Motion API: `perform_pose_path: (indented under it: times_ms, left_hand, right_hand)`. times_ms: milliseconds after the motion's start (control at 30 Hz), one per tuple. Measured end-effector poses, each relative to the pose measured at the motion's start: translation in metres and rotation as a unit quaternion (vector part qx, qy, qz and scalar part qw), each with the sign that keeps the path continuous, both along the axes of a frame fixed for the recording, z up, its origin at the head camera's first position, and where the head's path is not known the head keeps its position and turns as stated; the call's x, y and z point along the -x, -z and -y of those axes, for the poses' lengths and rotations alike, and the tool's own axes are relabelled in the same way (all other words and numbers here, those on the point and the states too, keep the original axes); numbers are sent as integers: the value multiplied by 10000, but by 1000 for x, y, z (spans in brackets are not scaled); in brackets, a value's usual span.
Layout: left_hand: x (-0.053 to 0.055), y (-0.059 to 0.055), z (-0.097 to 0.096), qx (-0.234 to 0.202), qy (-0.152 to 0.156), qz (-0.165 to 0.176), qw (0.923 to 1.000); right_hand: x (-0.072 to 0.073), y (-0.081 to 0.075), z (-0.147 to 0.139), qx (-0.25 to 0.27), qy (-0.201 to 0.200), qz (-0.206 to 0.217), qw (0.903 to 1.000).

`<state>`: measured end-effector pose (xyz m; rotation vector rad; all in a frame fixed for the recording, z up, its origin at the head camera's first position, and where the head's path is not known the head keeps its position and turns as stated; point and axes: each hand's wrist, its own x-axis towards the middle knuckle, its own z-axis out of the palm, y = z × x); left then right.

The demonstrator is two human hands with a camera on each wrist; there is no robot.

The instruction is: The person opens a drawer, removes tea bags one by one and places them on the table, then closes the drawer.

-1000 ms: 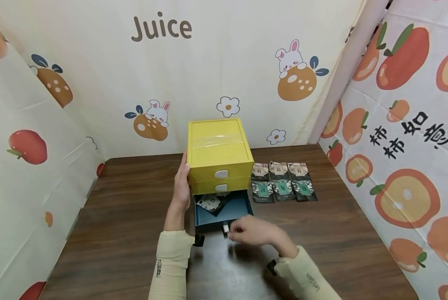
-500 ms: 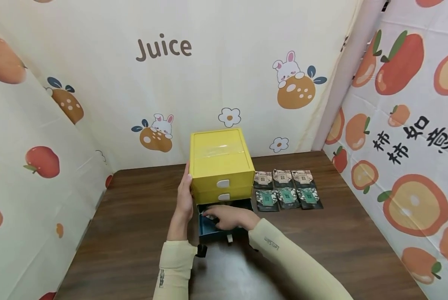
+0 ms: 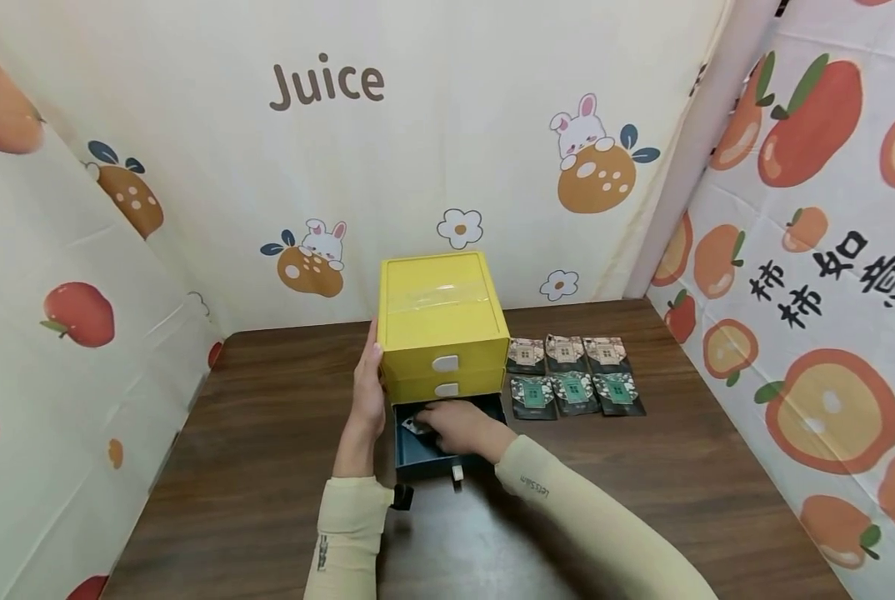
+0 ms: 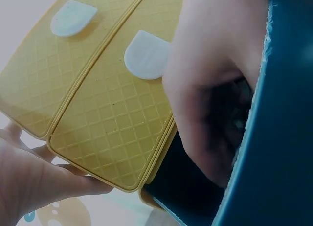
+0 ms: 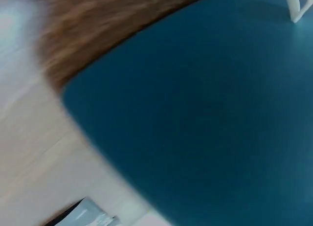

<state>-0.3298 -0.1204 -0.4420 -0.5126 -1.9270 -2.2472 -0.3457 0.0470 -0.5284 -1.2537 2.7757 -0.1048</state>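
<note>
A yellow drawer box (image 3: 442, 312) with white tabs stands against the back wall. Its bottom drawer (image 3: 421, 468), dark blue inside, is pulled out. My left hand (image 3: 368, 396) lies against the box's left side, fingers and thumb extended along it. Inside the drawer, my right hand (image 3: 458, 427) has its fingers curled on a dark sachet with a pale print (image 3: 415, 426); much of the sachet is hidden. The left wrist view shows the curled right hand (image 4: 205, 89) behind the drawer's front wall (image 4: 283, 118). In the right wrist view, the drawer front (image 5: 171, 118) hides that hand.
Right of the box, two rows of flat sachets lie on the brown wooden table (image 3: 282, 450): the back row has beige labels (image 3: 565, 352), the front row green labels (image 3: 573, 390). Printed curtains (image 3: 192, 167) enclose the back and sides.
My right hand has moved from the drawer's front tab into the drawer and its fingers have closed on a sachet. My left hand stays at the box's side.
</note>
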Motion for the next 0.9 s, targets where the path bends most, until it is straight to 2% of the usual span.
perform_pose_path:
  times_ms: [133, 200, 500, 700, 900]
  left_hand:
    - [1, 0, -3, -1, 39, -28, 10000]
    - [1, -1, -4, -15, 26, 4, 10000]
    - [2, -2, -10, -57, 57, -118, 9999]
    - [0, -2, -6, -36, -86, -17, 10000]
    - [0, 0, -3, -43, -37, -22, 10000]
  right_hand:
    - [-2, -5, -10, 872, 64, 557, 9946]
    - [-3, -7, -13, 1198, 40, 705, 9903]
    - [-13, -13, -29, 1968, -17, 736, 9777]
    - [-25, -23, -40, 2501, -52, 935, 9637]
    - [-38, -28, -60, 2989, 266, 945, 9492]
